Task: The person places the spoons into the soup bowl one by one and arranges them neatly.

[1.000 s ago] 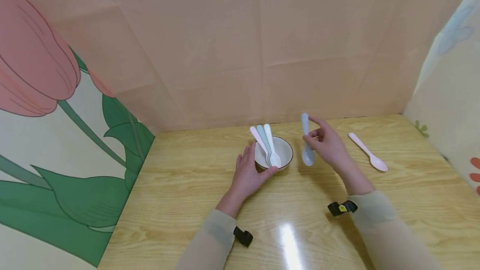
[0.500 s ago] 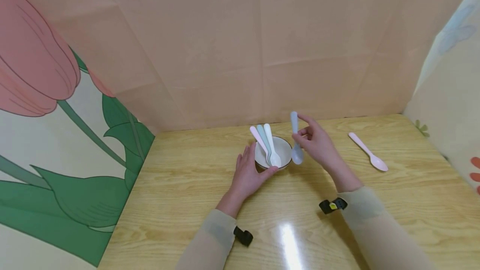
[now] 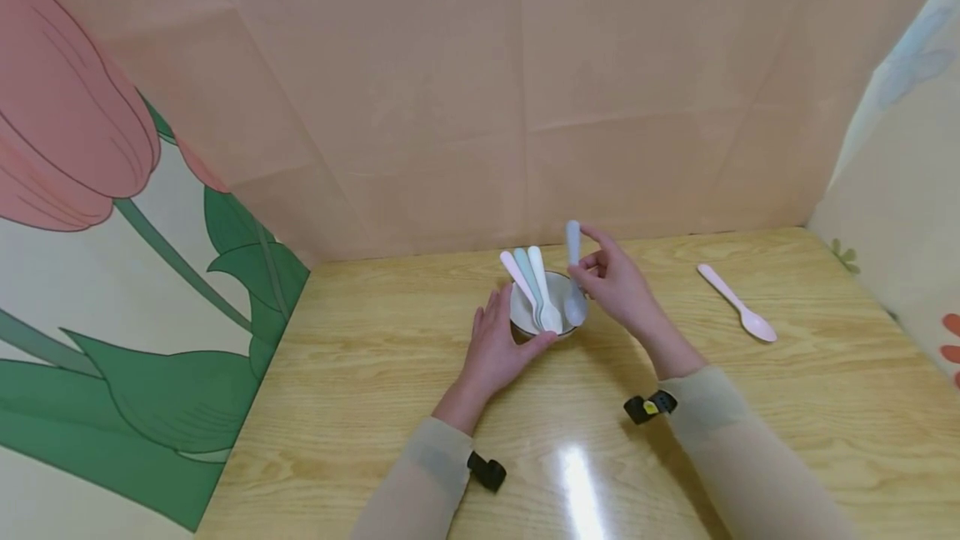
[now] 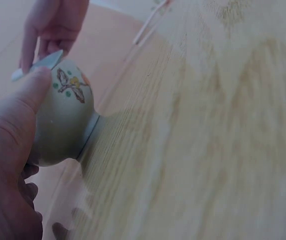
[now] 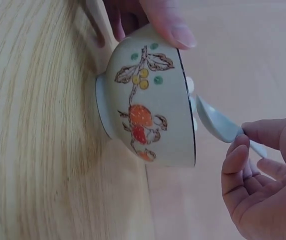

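Observation:
A white bowl point(image 3: 559, 288) with a dark rim and painted fruit and leaves point(image 5: 142, 115) stands on the wooden table. Inside it lean a pink spoon point(image 3: 516, 272), a teal spoon point(image 3: 523, 263) and a white spoon point(image 3: 537, 265), handles up. My left hand point(image 3: 497, 350) holds the bowl's near left side, thumb at the rim and fingers round the wall. Between thumb and fingers, my right hand point(image 3: 619, 288) pinches a pale blue-grey spoon point(image 3: 573, 243) by its handle. Its scoop point(image 5: 217, 122) points down, just above the bowl's right rim.
Another pink spoon point(image 3: 738, 304) lies on the table point(image 3: 360, 373) to the right. A plain peach backdrop point(image 3: 420, 107) rises behind the table's far edge. Panels with a tulip print point(image 3: 67, 107) stand at the left, and a pale printed panel point(image 3: 900, 207) at the right.
My right hand has carried the blue-grey spoon leftward, from beside the bowl to over its right rim. The left hand and the bowl have stayed in place.

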Tool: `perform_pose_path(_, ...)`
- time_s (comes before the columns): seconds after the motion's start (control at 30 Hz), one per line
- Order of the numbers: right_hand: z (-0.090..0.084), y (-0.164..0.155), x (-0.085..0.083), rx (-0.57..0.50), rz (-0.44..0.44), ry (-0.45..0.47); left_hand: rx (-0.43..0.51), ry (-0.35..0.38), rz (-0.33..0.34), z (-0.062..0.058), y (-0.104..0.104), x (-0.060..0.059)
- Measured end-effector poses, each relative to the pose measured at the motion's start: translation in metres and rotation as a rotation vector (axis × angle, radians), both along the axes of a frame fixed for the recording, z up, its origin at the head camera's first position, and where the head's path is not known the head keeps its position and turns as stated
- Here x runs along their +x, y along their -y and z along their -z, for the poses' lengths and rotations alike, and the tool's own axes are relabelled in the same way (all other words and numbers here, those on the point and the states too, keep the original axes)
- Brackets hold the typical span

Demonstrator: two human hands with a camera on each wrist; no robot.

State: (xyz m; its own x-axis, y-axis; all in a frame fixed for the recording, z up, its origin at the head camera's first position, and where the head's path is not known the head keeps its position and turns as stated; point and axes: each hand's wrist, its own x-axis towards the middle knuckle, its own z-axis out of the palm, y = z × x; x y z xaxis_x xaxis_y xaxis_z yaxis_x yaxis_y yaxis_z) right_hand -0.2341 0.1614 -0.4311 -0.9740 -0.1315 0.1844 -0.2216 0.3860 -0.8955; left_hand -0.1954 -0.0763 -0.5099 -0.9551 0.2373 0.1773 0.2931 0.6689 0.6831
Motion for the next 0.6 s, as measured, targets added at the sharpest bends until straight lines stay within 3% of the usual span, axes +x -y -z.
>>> perform_pose_path(0.6, 0.012, 0.021, -0.007, 0.076, 0.021, -0.022, -0.007, -0.007, 0.009, -0.001, 0.0, 0.0)
